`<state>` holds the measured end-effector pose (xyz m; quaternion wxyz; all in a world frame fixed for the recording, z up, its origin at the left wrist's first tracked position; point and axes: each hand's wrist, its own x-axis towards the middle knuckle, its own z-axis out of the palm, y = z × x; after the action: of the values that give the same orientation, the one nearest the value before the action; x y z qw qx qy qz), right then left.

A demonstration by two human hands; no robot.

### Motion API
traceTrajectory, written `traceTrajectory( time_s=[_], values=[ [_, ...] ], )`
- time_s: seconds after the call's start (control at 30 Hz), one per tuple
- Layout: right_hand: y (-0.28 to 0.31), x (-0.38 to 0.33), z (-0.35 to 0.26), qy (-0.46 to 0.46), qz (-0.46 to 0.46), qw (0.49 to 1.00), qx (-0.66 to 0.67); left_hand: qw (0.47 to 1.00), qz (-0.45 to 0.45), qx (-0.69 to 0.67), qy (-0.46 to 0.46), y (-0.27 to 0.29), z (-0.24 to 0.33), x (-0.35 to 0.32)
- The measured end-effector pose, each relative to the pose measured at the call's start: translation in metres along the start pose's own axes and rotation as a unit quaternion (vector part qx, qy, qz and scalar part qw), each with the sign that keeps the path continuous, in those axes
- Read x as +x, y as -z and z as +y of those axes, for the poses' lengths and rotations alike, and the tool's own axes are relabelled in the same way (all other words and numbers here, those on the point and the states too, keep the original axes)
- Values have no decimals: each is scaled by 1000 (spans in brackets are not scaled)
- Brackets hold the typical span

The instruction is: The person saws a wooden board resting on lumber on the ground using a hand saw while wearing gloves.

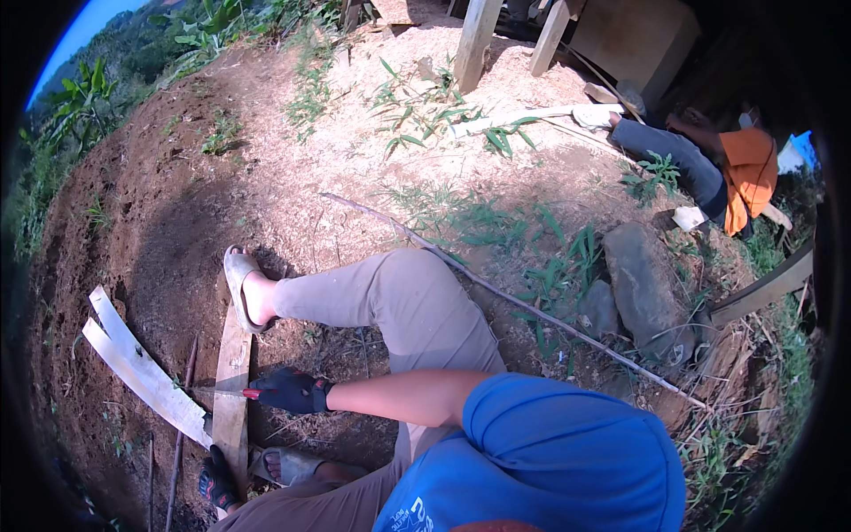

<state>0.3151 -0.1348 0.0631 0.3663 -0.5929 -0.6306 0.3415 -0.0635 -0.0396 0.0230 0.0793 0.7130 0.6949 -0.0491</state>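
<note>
My right hand [294, 391], in a black glove with red marks, is closed around the red handle of a thin-bladed tool [253, 393]. Its narrow blade points left across a long, pale wooden board [232, 359]; the exact kind of tool is hard to make out. At the board's near end, my gloved left hand [218, 481] grips its left edge, some fingers hidden. The sandal on one of my feet [241, 282] presses on the far end. To the left lies a whitish, curved strip [146, 377], split at its far end, its near tip close to my left hand.
Thin sticks [183, 426] lie left of the board. A long pole [505, 304] slants across the ground to my right, near large stones [645, 284]. Another person in orange [749, 168] sits at far right, beside wooden posts [477, 44] and shavings. The ground drops toward plants at left.
</note>
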Motion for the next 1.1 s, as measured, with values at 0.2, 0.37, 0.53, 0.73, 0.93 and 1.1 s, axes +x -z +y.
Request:
traceTrajectory(
  time_s=[0.2, 0.37, 0.53, 0.73, 0.93, 1.1],
  values=[
    [45, -47, -9, -3, 31, 999, 30, 999, 24, 16, -24, 18, 8, -5],
    [66, -96, -19, -65, -7, 998, 18, 997, 32, 47, -43, -1, -9, 2],
    [62, -95, -24, -23, 13, 1000, 13, 999, 15, 43, -16, 3, 5, -3],
    [2, -29, 10, 54, 66, 995, -45, 990, 63, 76, -99, -11, -7, -4],
    [-13, 5, 13, 44, 53, 998, 1, 981, 85, 88, -149, -20, -26, 3],
    [-3, -2, -10, -19, 16, 999, 30, 999, 5, 35, -20, 15, 3, -2]
  ],
)
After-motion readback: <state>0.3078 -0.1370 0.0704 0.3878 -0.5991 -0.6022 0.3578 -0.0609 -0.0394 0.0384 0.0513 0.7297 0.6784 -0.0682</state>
